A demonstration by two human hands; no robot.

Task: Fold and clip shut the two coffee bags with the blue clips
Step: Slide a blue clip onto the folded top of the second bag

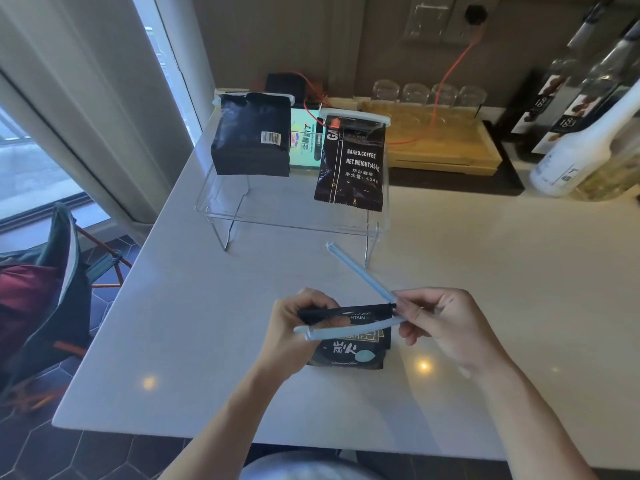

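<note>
Coffee bag [349, 344] stands on counter [485, 306] w/ left hand [294, 327] pinching its folded top, right hand [440, 323] gripping hinge of open blue clip [360, 271]; fold may spring loose if clip shuts askew.

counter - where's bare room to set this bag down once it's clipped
Bare patches on the white counter: left of the left hand toward the counter edge, right of the right hand, and between the hands and the clear acrylic stand. Crowded: the stand top with two clipped bags, the back right with wooden tray and bottles.
</note>
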